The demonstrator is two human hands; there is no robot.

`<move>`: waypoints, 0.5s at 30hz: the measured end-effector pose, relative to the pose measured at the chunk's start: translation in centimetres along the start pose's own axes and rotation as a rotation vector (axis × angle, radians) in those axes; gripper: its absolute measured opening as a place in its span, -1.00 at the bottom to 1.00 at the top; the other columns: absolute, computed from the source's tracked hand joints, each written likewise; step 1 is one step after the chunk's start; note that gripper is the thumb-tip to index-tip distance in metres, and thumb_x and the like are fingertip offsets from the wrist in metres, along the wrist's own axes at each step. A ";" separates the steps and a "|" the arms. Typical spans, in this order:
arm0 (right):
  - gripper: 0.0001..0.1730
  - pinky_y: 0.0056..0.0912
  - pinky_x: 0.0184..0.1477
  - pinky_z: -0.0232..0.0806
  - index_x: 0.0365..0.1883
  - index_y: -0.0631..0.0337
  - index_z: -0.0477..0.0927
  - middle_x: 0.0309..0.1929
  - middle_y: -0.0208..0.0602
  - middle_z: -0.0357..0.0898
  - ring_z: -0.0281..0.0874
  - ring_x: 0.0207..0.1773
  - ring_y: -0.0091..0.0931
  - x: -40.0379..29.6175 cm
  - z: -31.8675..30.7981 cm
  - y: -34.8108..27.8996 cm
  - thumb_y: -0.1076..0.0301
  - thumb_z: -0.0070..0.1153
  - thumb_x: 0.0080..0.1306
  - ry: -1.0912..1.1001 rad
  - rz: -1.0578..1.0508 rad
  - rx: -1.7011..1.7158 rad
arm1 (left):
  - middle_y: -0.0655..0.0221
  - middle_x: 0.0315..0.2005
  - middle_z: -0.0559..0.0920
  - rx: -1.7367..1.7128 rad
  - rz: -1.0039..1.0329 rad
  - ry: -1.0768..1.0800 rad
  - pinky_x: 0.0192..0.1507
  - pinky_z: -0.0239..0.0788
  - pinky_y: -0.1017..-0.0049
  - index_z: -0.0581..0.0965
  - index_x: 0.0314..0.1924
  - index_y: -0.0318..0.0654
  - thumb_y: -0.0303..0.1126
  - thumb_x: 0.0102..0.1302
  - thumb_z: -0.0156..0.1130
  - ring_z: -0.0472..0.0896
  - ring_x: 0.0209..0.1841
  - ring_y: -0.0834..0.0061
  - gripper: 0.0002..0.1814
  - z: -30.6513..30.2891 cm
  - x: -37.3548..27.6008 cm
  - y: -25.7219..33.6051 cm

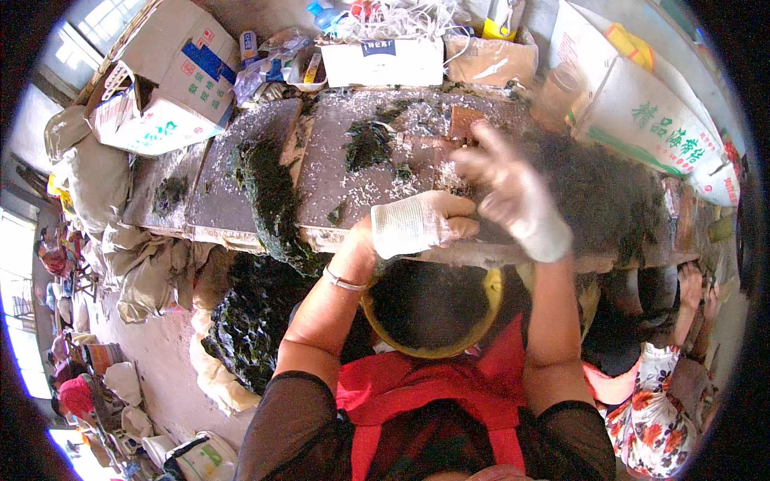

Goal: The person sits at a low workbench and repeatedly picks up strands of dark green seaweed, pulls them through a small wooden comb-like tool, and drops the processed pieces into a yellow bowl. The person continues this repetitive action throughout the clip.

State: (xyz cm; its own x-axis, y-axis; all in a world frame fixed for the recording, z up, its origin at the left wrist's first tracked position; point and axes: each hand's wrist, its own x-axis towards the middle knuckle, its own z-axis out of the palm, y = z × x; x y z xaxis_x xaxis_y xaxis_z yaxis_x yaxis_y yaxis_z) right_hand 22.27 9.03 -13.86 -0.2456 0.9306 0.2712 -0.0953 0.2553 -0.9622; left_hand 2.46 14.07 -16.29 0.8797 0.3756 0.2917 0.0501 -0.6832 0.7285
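My left hand [427,222], in a white knit glove, is at the table's front edge. Its fingers are curled, and whether they pinch anything is not visible. Beside it, my right hand [520,198] is gloved too and blurred by motion, its fingers apart above the tabletop [325,180]. A small brown block [466,122] lies just beyond its fingertips. Left of my hands are a dark green clump of seaweed, likely kelp [367,144], and a long heap of seaweed strips [264,198] that hangs over the edge. Below my wrists is a yellow-rimmed basin [494,300], dark inside.
White granules and scraps dot the table. A large dark seaweed pile [607,198] covers its right side. Cardboard boxes [180,78] and a white carton [382,63] line the back. A sack of wet seaweed [246,324] stands lower left. Another person's hand [690,285] shows at right.
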 end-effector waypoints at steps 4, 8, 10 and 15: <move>-0.34 -0.39 -0.26 0.45 0.23 0.35 0.31 -0.04 -0.11 0.56 0.53 -0.27 -0.54 1.1 2.6 -1.2 0.28 0.26 0.23 -0.120 0.720 0.315 | 0.25 -0.37 0.59 0.033 -0.095 -0.068 -0.30 0.39 0.48 0.52 -0.25 -0.40 -0.36 0.29 0.11 0.55 -0.32 0.49 -0.80 -4.1 -1.2 2.6; -0.78 -0.38 -0.38 0.35 -0.23 0.40 0.55 -0.53 -0.18 0.58 0.48 -0.46 -0.57 -0.2 -2.2 -0.5 0.36 0.12 0.31 -0.477 0.426 -0.770 | 0.43 -0.58 0.45 0.289 0.052 0.026 -0.40 0.32 0.53 0.51 -0.23 -0.40 -0.29 0.36 0.09 0.44 -0.45 0.63 -0.75 -7.2 -4.6 -0.5; -0.84 -0.38 -0.37 0.37 -0.20 0.38 0.55 -0.48 -0.15 0.61 0.51 -0.45 -0.56 -0.9 -2.7 -1.2 0.46 0.03 0.32 -0.409 0.241 -0.708 | 0.29 -0.55 0.50 0.024 -0.266 -0.063 -0.35 0.37 0.47 0.51 -0.22 -0.39 -0.31 0.35 0.08 0.53 -0.42 0.42 -0.76 -7.2 -5.4 -0.1; -0.82 -0.36 -0.31 0.40 -0.18 0.37 0.56 -0.40 -0.11 0.64 0.56 -0.40 -0.45 -1.0 -1.2 -0.6 0.44 0.02 0.35 -0.339 0.221 -0.765 | 0.00 -0.22 0.62 0.430 -0.297 0.037 -0.10 0.44 0.25 0.38 0.19 -0.27 -0.14 0.27 0.20 0.62 -0.17 0.09 -0.45 -5.8 -4.7 0.7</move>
State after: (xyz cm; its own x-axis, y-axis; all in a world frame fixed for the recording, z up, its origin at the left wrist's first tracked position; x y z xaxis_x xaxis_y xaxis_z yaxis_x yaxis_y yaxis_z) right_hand 23.70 8.23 -13.61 -0.4683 0.8823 -0.0482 0.6338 0.2975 -0.7140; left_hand -4.36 15.44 -13.54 0.7810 0.6091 0.1383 0.4917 -0.7361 0.4651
